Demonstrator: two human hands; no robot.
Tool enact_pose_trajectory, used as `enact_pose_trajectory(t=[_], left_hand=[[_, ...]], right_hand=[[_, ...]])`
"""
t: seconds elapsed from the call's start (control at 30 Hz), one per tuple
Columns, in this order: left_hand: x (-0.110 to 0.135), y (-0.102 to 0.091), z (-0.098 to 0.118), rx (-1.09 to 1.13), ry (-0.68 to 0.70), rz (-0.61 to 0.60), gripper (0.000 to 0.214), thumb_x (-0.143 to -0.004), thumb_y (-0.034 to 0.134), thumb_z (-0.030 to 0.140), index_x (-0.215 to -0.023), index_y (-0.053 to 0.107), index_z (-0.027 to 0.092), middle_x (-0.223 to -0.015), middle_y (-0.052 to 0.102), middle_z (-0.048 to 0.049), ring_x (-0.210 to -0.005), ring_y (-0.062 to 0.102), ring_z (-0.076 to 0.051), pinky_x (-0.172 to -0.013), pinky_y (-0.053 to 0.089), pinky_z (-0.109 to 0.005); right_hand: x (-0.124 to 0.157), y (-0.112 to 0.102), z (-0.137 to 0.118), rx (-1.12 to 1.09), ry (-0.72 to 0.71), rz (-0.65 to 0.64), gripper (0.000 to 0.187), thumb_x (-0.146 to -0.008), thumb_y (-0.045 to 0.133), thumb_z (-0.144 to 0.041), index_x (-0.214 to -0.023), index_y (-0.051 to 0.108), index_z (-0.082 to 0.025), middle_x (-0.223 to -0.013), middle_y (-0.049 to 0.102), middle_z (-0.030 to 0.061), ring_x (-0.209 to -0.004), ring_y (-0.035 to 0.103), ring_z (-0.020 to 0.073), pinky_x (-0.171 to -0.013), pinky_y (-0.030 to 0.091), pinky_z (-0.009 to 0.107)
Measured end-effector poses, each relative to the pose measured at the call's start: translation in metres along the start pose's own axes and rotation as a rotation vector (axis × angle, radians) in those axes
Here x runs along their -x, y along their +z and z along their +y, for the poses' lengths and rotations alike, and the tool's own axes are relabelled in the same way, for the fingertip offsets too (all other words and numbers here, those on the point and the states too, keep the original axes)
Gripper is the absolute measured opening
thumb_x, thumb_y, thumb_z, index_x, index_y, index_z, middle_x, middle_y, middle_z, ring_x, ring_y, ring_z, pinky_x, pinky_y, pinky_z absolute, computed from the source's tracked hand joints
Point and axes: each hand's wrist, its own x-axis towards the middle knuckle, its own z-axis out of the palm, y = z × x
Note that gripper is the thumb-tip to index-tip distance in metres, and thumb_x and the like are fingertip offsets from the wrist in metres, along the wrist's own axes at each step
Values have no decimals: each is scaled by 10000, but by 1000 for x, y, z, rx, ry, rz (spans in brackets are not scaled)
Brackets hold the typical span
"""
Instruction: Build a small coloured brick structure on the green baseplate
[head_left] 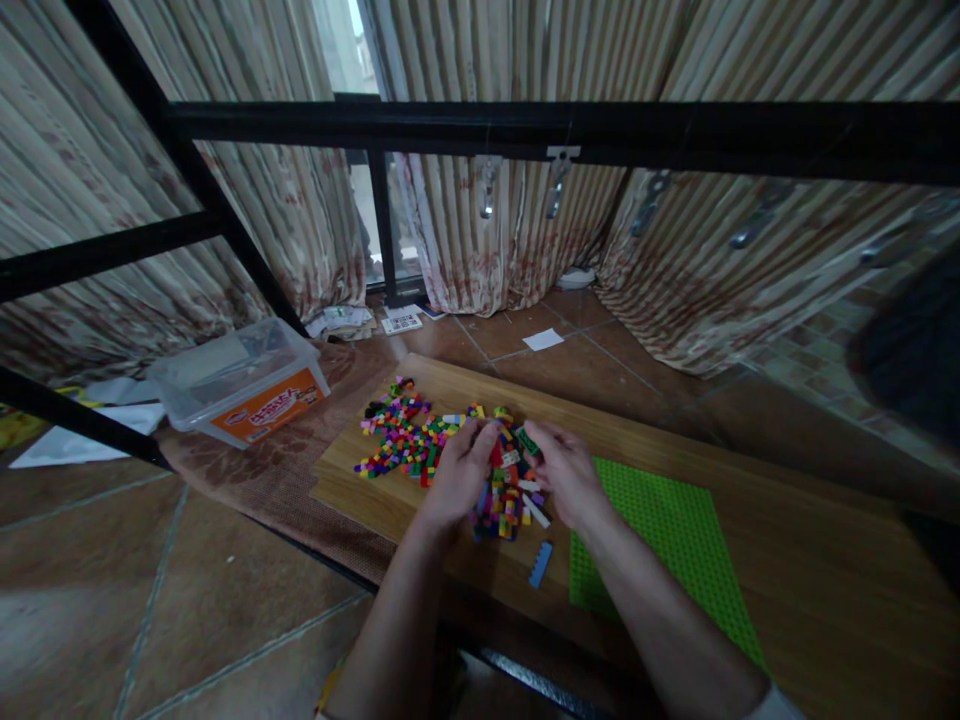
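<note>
Over a heap of small coloured building bricks (412,430), my two hands are close together. My right hand (566,472) pinches a dark green brick (528,441) between thumb and fingers. My left hand (459,472) is closed, its thumb pressed towards the fingers; a red brick (496,453) shows at the thumb tip, but whether it is gripped I cannot tell. Below the hands lie more loose bricks, among them a long white brick (535,511). A long blue brick (540,564) rests apart, nearer to me. Partly under my right forearm is a green studded baseplate (660,510).
The bricks and baseplate lie on a wooden board (810,560). To the left stands a clear plastic tub (247,375) with an orange label, on a brown cloth (292,500). A black metal frame (465,125) with hanging clips crosses in front of striped curtains (480,230).
</note>
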Motion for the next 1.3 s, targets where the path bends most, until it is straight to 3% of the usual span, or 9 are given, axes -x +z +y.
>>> enact_pose_trajectory(t=[0.13, 0.3, 0.5, 0.7, 0.77, 0.9, 1.03, 1.17, 1.3], left_hand=[[-6, -16, -7, -183, -5, -16, 263, -881, 446, 348, -734, 572, 169, -645, 540, 15, -647, 508, -126, -599, 393, -229], [-3, -17, -10, -374, -14, -69, 205, -843, 494, 278, -789, 650, 157, -703, 618, -2, -664, 533, -134, -617, 381, -235], [-1, -18, -15, -377, 0, -138, 172, -785, 542, 220, -847, 688, 154, -616, 588, 25, -575, 492, -114, -557, 366, -209], [-3, -24, -27, -299, -12, -100, 223, -805, 550, 242, -968, 691, 186, -864, 702, -19, -659, 608, -135, -596, 444, -223], [-3, -25, -26, -277, -28, -99, 218, -826, 537, 262, -964, 691, 194, -852, 707, -19, -622, 621, -136, -580, 451, -227], [-1, -28, -18, -255, -110, -99, 240, -863, 497, 301, -973, 683, 196, -672, 670, -3, -512, 617, -144, -502, 434, -230], [-2, -30, -17, -245, -149, -80, 237, -862, 497, 311, -954, 678, 189, -602, 635, 8, -461, 599, -144, -462, 413, -228], [-4, -30, -22, -236, -119, -37, 246, -847, 507, 285, -995, 675, 184, -650, 647, 9, -456, 577, -126, -470, 403, -224], [-6, -31, -24, -243, -88, -35, 246, -846, 512, 308, -959, 682, 171, -663, 646, 7, -491, 556, -123, -514, 413, -228]], right_hand=[[-7, -12, 10, 728, -291, -28, 282, -841, 514, -428, -753, 681, -219, -603, 628, 7, -566, 546, 149, -551, 339, 262], [-6, -7, 17, 1036, -356, -94, 282, -887, 479, -391, -891, 702, -218, -675, 678, 43, -611, 591, 180, -595, 358, 283], [-5, -7, 27, 983, -392, -117, 208, -854, 534, -307, -933, 696, -205, -814, 698, 59, -720, 617, 185, -690, 421, 292], [2, -19, 23, 863, -374, -167, 211, -832, 536, -218, -972, 694, -218, -945, 701, 57, -807, 631, 182, -767, 456, 318], [8, -25, 21, 831, -373, -190, 239, -827, 522, -181, -991, 690, -229, -961, 694, 44, -828, 630, 178, -782, 467, 322], [25, -35, 17, 831, -522, -372, 334, -799, 512, -74, -1024, 685, -249, -1051, 649, 42, -978, 592, 187, -886, 460, 348], [36, -34, 20, 981, -667, -563, 426, -771, 497, 2, -1051, 686, -258, -1115, 594, 71, -1080, 520, 220, -912, 457, 379], [32, -34, 25, 1061, -711, -599, 328, -815, 502, -26, -972, 699, -237, -1080, 588, 83, -1057, 518, 228, -888, 468, 379], [27, -43, 27, 942, -730, -580, 276, -844, 493, -41, -913, 686, -226, -1065, 592, 67, -1012, 555, 193, -872, 473, 343]])
